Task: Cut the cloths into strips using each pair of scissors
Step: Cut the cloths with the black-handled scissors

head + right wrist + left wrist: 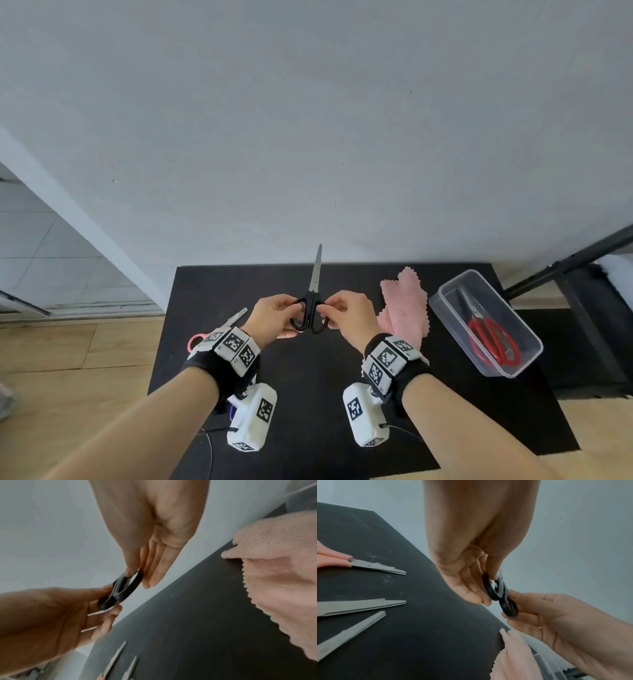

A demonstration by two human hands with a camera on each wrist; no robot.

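Note:
Both hands hold up a pair of black-handled scissors (pixel 313 301) above the black table (pixel 308 377), blades together and pointing away from me. My left hand (pixel 291 313) pinches the left handle loop (pixel 489 588). My right hand (pixel 329 310) pinches the right loop (pixel 135 581). A crumpled pink cloth (pixel 406 308) with a zigzag edge lies on the table just right of my right hand. Red-handled scissors (pixel 489 339) lie inside a clear plastic box (pixel 445 301) at the right.
Pink-handled scissors (pixel 219 329) lie at the table's left edge, partly hidden by my left wrist. The left wrist view shows these scissors (pixel 368 565) and two more steel blades (pixel 359 605) beside them. A white wall stands behind the table and a dark metal frame (pixel 565 267) to the right.

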